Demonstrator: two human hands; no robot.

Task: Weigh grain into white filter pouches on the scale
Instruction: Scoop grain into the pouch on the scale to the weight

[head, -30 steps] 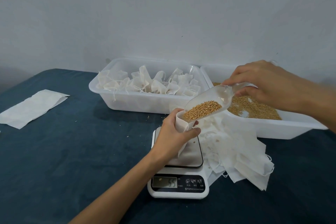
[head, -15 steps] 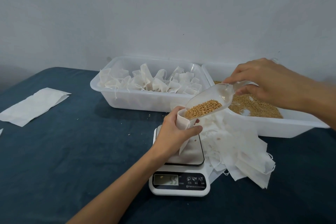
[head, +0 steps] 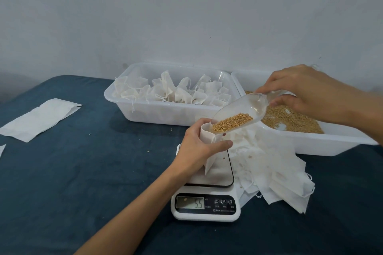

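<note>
Dark blue cloth: left grip (head: 199, 149) clamps soft white pouch (head: 209, 141); right grip (head: 306, 91) clamps clear scoop (head: 244, 109).

A dark blue table (head: 83, 172) carries two white tubs (head: 157, 113) (head: 331, 143) side by side at the back. In front stand a scale (head: 206, 216) and, touching it, a pouch pile (head: 279, 172); a paper sheet (head: 39, 119) lies far left.

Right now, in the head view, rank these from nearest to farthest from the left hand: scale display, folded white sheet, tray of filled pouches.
From the left hand:
1. Scale display, just below.
2. Tray of filled pouches, behind.
3. Folded white sheet, far left.
</note>
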